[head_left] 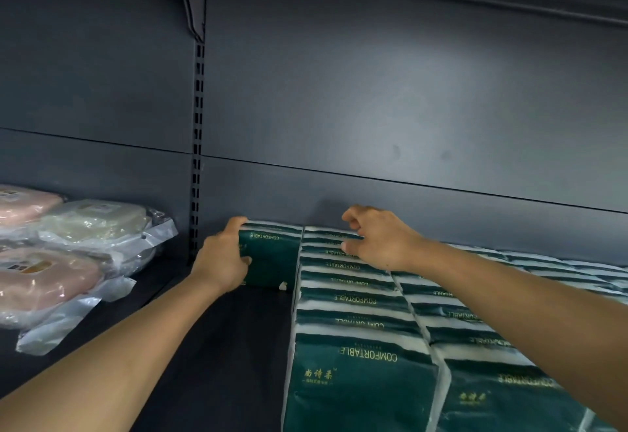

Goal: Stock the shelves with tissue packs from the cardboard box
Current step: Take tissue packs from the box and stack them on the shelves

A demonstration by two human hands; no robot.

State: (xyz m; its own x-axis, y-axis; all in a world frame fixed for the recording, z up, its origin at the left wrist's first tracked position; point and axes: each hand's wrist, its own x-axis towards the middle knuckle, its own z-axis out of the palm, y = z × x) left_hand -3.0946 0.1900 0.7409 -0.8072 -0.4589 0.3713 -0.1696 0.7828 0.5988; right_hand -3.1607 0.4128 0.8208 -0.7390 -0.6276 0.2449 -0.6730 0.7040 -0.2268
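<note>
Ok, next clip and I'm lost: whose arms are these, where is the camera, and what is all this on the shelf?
No machine here: a person wears one wide-angle camera on the head, so you look out along their own bare arms into a dark store shelf. The left hand grips a dark green tissue pack standing at the back of the shelf, at the start of a new row. The right hand rests on the tops of the packs in the neighbouring row of green packs, which runs from the back wall toward the camera; more rows lie to the right. To the left, past the slotted upright, lie pink and pale items in clear plastic bags.
</note>
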